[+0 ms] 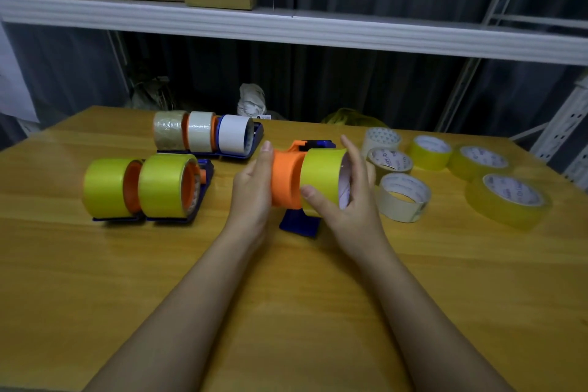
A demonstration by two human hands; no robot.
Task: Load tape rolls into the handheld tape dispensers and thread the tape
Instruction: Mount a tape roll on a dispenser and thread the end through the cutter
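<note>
Head view — six loose tape rolls (403,197).

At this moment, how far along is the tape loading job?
Done: five loaded dispensers, two with yellow rolls and three with pale rolls. In hand: the left hand steadies the orange hub while the right hand pushes a yellow roll on. Left: threading it; six loose rolls wait on the table.

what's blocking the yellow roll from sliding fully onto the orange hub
Nothing visible: the yellow roll is partly on the orange hub, whose bare part lies open between both hands, left and right.
</note>
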